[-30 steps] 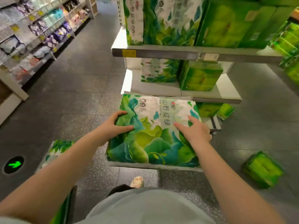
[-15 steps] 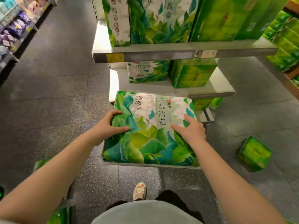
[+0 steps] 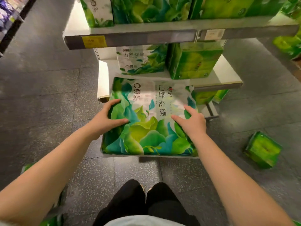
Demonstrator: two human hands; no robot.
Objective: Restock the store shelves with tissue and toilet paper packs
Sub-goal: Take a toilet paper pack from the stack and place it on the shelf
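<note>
A large leaf-printed tissue pack [image 3: 149,118] reads "山野 绽绿" beside a circle logo and "8". Its far end meets the front edge of the lower shelf [image 3: 218,84]; its near end overhangs the open grey floor [image 3: 48,82]. The left hand [image 3: 107,119] grips its left side with spread fingers. The right hand [image 3: 193,123] clasps its right side. A yellow price tag [image 3: 94,41] on the upper shelf is unreadable. A green pack [image 3: 263,150] lies on the floor, well apart.
</note>
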